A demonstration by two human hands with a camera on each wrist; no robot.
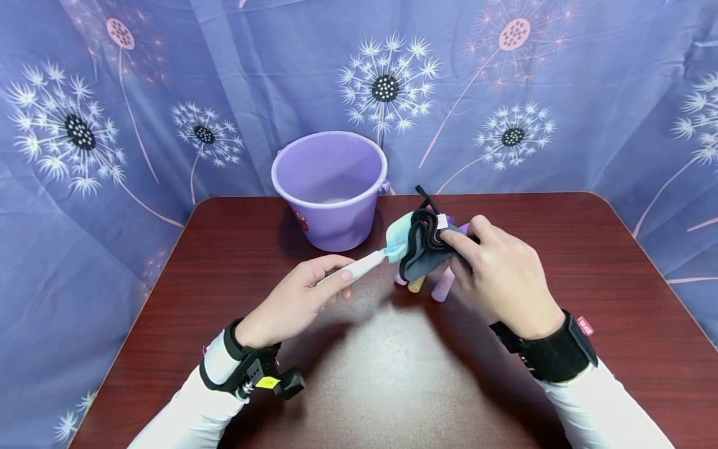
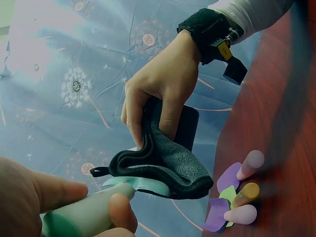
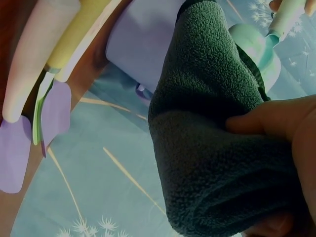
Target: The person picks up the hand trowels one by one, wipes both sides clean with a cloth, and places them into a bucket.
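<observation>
My left hand point(image 1: 297, 299) grips the white handle point(image 1: 359, 267) of a toy shovel with a pale turquoise blade point(image 1: 398, 232). In my right hand point(image 1: 502, 274) is a folded dark grey towel point(image 2: 180, 160) with black edging and a small white tag. The towel lies against the shovel blade, covering part of it. From the right wrist view, my thumb presses into the fluffy towel point(image 3: 207, 84), and the turquoise blade point(image 3: 245, 39) shows behind its edge.
On the table point(image 1: 235, 274), beneath the towel, lie several toy tools: a pink-handled one point(image 1: 443, 287), a yellow-handled one point(image 2: 246, 194) with a green blade, and another pale-handled one point(image 2: 241, 215). A purple bucket point(image 1: 339, 224) stands at the back, before a dandelion-patterned curtain point(image 1: 235, 62).
</observation>
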